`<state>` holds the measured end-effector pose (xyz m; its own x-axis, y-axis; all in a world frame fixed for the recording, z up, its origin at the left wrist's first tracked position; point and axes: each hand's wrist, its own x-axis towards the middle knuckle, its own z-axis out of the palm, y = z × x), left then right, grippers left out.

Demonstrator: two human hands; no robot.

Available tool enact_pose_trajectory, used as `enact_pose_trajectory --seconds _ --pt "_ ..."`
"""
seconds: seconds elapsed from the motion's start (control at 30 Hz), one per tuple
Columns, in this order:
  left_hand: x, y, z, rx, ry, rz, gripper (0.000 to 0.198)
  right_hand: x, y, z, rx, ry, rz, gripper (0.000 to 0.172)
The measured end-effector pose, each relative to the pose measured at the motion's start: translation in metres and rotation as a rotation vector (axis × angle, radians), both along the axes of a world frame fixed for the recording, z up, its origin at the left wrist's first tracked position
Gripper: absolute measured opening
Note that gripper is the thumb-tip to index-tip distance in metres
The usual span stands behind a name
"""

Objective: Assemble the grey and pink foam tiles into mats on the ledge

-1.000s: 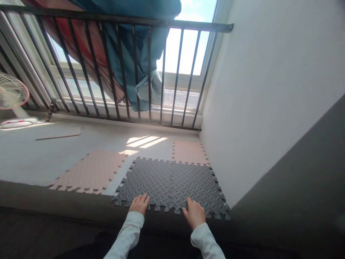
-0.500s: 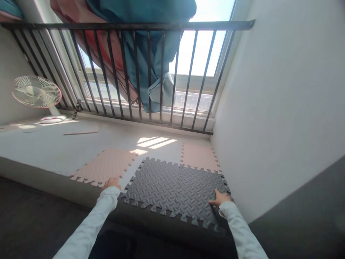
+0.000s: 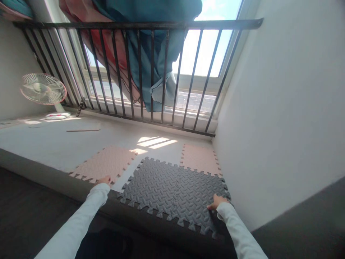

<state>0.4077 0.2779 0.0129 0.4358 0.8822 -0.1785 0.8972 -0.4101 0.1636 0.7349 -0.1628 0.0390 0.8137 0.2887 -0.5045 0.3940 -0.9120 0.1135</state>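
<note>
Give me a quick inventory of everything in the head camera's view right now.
grey foam tiles: 2, dark grey, joined, centre
pink foam tiles: 2, pale pink, one left of the grey tiles, one beyond them
concrete floor: 1, pale grey, under the tiles
floor fan: 1, white, far left
railing: 1, black, along the floor's far edge
hanging cloths: 2, teal and red, behind the railing
window: 1, white frame, behind the railing
wall: 1, white, right
left hand: 1, white sleeve, at a pink tile's near edge
right hand: 1, white sleeve, on the grey tiles' near edge
</note>
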Motion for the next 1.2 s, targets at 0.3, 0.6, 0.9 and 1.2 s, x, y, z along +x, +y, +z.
enact_pose_trajectory --seconds 0.3,0.6,0.9,1.2 --pt "0.095 -0.009 0.061 0.070 -0.357 0.175 0.017 -0.008 0.005 0.009 0.000 -0.008 -0.036 0.071" --pt "0.244 -0.091 0.059 -0.013 -0.475 -0.096 0.016 -0.013 0.004 0.009 -0.003 -0.039 -0.053 0.080" --pt "0.320 -0.160 0.028 -0.012 -0.281 -0.309 0.022 -0.018 0.004 0.012 -0.035 -0.052 -0.082 0.087" --pt "0.331 -0.172 0.007 -0.028 -0.138 -0.501 0.032 -0.016 0.005 0.003 -0.034 -0.077 -0.104 0.091"
